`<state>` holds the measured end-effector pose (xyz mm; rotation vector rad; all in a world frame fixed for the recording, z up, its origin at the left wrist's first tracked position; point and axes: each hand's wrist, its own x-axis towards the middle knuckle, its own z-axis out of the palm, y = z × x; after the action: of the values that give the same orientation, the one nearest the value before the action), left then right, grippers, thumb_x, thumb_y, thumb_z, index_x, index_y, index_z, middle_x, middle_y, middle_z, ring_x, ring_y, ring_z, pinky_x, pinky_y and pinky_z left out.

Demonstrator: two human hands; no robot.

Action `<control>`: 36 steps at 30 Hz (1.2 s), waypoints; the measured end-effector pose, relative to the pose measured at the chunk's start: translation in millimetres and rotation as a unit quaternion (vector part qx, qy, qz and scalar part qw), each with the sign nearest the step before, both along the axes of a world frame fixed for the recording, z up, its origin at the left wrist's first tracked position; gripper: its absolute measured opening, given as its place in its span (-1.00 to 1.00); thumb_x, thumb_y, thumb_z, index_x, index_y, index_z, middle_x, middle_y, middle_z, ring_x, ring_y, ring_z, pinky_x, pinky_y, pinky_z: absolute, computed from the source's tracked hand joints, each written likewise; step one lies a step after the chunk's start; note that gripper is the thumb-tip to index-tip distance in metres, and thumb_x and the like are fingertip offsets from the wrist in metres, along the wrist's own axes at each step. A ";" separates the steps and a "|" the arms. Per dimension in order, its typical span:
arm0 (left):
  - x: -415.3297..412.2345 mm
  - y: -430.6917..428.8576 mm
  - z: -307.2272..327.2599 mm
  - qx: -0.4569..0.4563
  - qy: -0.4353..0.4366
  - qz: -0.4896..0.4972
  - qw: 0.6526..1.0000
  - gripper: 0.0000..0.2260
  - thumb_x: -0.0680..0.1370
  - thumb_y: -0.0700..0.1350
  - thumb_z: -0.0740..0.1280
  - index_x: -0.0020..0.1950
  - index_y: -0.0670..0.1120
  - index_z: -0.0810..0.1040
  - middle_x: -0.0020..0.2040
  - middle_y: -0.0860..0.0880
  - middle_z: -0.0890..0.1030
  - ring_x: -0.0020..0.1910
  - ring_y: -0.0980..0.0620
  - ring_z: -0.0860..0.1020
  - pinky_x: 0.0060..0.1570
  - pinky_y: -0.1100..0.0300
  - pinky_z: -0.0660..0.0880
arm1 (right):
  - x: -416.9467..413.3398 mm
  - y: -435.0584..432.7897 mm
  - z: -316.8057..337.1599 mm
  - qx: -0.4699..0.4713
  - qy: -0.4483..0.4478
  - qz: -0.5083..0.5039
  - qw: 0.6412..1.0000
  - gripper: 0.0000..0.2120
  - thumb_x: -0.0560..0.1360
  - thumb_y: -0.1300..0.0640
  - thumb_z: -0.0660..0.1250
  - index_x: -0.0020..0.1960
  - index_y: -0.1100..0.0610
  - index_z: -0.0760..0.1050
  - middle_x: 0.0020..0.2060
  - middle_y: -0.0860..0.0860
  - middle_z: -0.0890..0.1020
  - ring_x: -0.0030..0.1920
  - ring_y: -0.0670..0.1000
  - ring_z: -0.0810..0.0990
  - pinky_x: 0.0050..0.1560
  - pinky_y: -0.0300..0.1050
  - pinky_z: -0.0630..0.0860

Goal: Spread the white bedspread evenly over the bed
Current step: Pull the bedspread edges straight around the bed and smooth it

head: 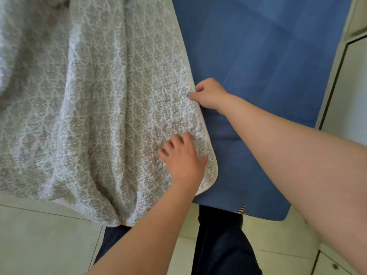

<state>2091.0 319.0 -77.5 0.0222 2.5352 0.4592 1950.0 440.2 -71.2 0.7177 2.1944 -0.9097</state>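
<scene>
Bedspread (103, 116) edge pinched, right hand (210, 94)

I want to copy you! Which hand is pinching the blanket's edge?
The right hand pinches the bedspread edge; the left hand only lies flat on top.

Pale tiled floor (39, 241) with thin dark grout lines running beneath, pale cabinet panels (353, 92) with a dark seam standing along the right edge, soft even daylight falling throughout
</scene>
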 end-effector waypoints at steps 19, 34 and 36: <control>75.8 94.4 0.7 -0.137 0.038 0.105 0.984 -0.66 0.45 -0.34 0.26 0.19 -0.09 0.43 0.14 -0.11 0.51 0.10 -0.25 0.41 0.13 -0.08 0.34 | 110.3 129.6 -1.6 -0.051 -0.046 0.136 0.988 -0.69 0.55 0.12 0.33 -0.31 0.13 0.31 -0.33 0.15 0.60 -0.36 0.11 0.55 -0.27 0.06 0.55; 201.5 177.7 23.8 -0.093 -0.069 0.054 0.992 -0.76 0.43 -0.29 0.35 0.03 -0.09 0.41 -0.06 -0.04 0.54 -0.18 -0.02 0.47 -0.34 0.17 0.29 | 227.5 199.4 9.6 -0.043 -0.084 0.080 0.992 -0.78 0.55 0.17 0.31 -0.25 0.12 0.40 -0.33 0.07 0.58 -0.35 -0.03 0.58 -0.29 -0.16 0.54; 226.4 193.0 26.8 -0.095 -0.076 0.038 0.992 -0.70 0.43 -0.28 0.38 0.11 -0.08 0.43 0.00 -0.04 0.54 -0.05 -0.05 0.54 -0.26 0.15 0.34 | 254.3 219.8 13.2 -0.037 -0.094 0.082 0.991 -0.78 0.55 0.15 0.32 -0.25 0.12 0.39 -0.30 0.06 0.58 -0.34 -0.01 0.57 -0.30 -0.15 0.51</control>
<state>2317.5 512.0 -50.8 -0.1750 2.4243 0.2383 2204.3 660.1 -58.0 0.5540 2.0098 -0.8011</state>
